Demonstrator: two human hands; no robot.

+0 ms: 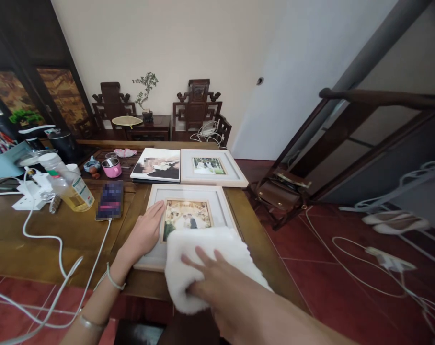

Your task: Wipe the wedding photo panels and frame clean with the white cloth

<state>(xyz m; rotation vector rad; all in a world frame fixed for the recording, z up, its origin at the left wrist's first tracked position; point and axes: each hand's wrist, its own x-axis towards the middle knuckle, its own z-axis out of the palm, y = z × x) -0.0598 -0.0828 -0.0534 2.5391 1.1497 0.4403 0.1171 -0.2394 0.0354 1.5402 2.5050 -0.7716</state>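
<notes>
Your left hand (145, 232) lies flat and open on the white picture frame (188, 201). Your right hand (206, 273) presses the fluffy white cloth (188, 249), fingers spread. The bottle (72, 184) label is unreadable.

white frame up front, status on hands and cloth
Left hand flat on white frame, open. Right hand pressing white cloth over its lower part. Phone beside, clear.

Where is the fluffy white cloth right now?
The white cloth lies on the near picture frame, under the right hand, right of the left hand.
</notes>
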